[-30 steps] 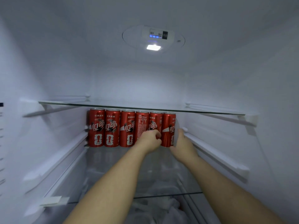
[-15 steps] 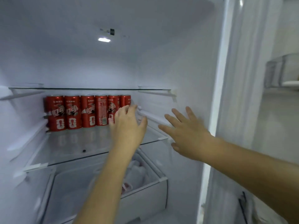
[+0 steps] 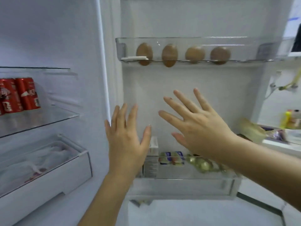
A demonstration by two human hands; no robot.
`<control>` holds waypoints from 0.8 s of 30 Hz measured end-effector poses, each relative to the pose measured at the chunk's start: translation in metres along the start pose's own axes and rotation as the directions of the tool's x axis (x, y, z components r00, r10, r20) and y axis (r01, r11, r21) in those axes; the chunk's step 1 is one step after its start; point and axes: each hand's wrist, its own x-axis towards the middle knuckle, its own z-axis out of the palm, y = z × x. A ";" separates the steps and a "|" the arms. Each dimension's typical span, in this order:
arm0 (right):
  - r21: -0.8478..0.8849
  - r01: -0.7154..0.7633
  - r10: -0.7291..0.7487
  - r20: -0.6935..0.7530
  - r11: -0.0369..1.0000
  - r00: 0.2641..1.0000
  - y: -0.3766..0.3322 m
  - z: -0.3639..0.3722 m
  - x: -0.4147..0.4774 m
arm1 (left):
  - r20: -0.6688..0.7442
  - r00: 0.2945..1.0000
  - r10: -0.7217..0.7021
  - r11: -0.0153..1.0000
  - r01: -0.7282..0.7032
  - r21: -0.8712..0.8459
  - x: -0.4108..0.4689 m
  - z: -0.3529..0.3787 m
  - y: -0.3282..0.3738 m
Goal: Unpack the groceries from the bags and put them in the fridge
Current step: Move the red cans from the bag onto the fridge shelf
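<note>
The fridge stands open, its door (image 3: 187,88) facing me. Red soda cans (image 3: 19,95) stand on a glass shelf (image 3: 53,119) inside at the left. Several brown eggs (image 3: 169,54) sit in the upper door bin (image 3: 244,46). The lower door bin (image 3: 187,172) holds a small carton (image 3: 153,147), blue-labelled packs (image 3: 172,158) and round gold-wrapped items (image 3: 203,165). My left hand (image 3: 127,139) and my right hand (image 3: 198,124) hover in front of the door with fingers spread, holding nothing.
A crisper drawer (image 3: 53,178) with white bags inside sits below the can shelf. To the right of the door, a counter (image 3: 280,144) carries groceries, among them a brownish pack (image 3: 250,131) and a yellow item (image 3: 287,119).
Both hands let go of the cans, drew back out of the fridge and opened. My view swung right from the can shelf to the door bins.
</note>
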 end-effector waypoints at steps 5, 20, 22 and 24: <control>-0.058 -0.161 0.168 0.151 0.985 0.974 0.051 -0.022 -0.116 | 0.115 0.991 0.072 0.993 -0.060 -0.103 -0.049 0.042 0.094; -0.290 -0.756 0.803 0.331 0.586 0.496 0.105 -0.076 -0.411 | 0.460 0.811 0.360 0.889 -0.149 -0.433 -0.194 0.135 0.339; -0.319 -0.806 0.857 0.322 0.499 0.402 0.108 -0.085 -0.444 | 0.484 0.778 0.402 0.871 -0.160 -0.465 -0.208 0.148 0.365; -0.364 -0.843 0.904 0.314 0.396 0.290 0.110 -0.094 -0.476 | 0.516 0.734 0.442 0.854 -0.168 -0.492 -0.224 0.164 0.392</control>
